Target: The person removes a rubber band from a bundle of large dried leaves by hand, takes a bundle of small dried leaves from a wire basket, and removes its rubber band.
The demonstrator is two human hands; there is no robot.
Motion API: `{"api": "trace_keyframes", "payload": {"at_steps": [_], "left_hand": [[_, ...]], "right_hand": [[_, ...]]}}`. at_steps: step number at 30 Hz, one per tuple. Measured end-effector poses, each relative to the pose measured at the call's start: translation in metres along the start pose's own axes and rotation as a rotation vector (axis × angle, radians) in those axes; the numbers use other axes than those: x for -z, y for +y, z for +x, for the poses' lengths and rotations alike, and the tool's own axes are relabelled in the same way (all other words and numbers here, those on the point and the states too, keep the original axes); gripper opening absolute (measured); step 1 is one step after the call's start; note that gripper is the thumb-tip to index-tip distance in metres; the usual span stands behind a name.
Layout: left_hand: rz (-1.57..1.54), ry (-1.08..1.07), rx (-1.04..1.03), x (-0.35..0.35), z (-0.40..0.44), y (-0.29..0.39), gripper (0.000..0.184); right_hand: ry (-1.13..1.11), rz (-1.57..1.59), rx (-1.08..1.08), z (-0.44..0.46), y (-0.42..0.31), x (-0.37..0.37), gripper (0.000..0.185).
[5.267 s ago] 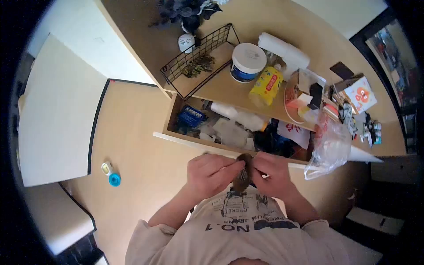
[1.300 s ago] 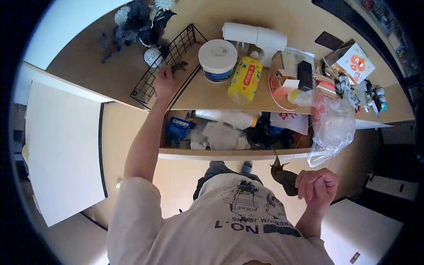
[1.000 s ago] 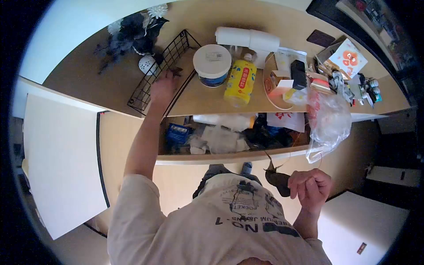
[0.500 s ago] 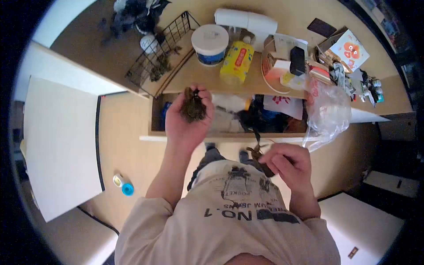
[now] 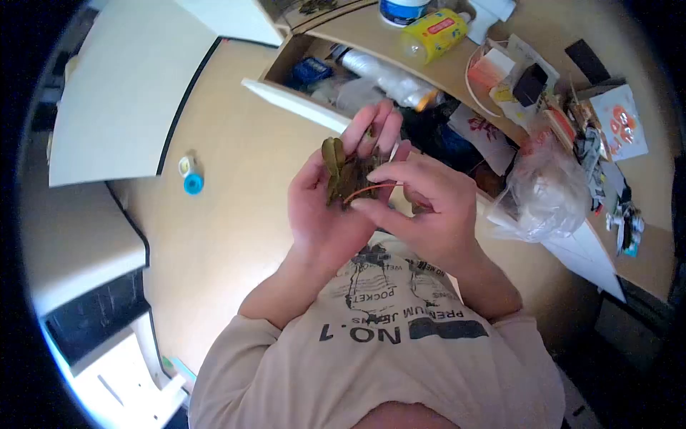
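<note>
My left hand (image 5: 321,204) is turned palm up, its fingers curled around a small bunch of dried brownish-green leaves (image 5: 334,168). Right beside it, my right hand (image 5: 436,207) pinches a thin reddish stem (image 5: 371,188) between thumb and forefinger. One end of that stem reaches over the leaves in the left palm. Part of a leaf shows under the right fingers, and the rest of the bunch is hidden. Both hands are in front of my chest, partly over an open drawer (image 5: 300,104).
The drawer holds a rolled clear plastic bag (image 5: 386,75) and a blue packet (image 5: 311,70). On the desktop stand a yellow bottle (image 5: 437,34), a white tub (image 5: 404,11) and a black box (image 5: 530,84). A clear plastic bag (image 5: 547,189) hangs over the right edge.
My hands have come together; the right one moved up and left to the leaves in the left. The view has turned, so the desk now lies further up and right.
</note>
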State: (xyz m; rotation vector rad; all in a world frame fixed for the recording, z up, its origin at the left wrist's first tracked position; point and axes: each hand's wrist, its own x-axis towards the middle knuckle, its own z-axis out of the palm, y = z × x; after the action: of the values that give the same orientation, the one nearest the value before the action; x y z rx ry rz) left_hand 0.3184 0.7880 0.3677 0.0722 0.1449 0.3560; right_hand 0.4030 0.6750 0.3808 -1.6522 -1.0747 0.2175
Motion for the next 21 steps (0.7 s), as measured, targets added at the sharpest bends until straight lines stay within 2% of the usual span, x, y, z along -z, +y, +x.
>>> {"api": "trace_keyframes", "payload": {"at_steps": [1,3,4,10,21], "left_hand": [[-0.003,0.011,-0.023,-0.001,-0.009,-0.004,0.056],[0.091,-0.012,-0.073,-0.004,-0.022,-0.011,0.056],[0.089,-0.018,-0.086,-0.005,-0.026,-0.013,0.056],[0.098,-0.025,-0.151,-0.001,-0.042,-0.014,0.055],[0.040,0.009,-0.181,-0.002,-0.052,0.020,0.054]], "right_hand": [[-0.022,0.013,0.001,-0.004,0.000,-0.005,0.027],[0.026,-0.048,0.204,-0.011,0.001,-0.015,0.032],[-0.045,-0.031,0.140,-0.015,-0.002,-0.014,0.032],[-0.064,0.055,0.172,-0.022,-0.007,-0.022,0.022],[-0.094,-0.102,0.133,-0.009,-0.033,-0.039,0.014]]}}
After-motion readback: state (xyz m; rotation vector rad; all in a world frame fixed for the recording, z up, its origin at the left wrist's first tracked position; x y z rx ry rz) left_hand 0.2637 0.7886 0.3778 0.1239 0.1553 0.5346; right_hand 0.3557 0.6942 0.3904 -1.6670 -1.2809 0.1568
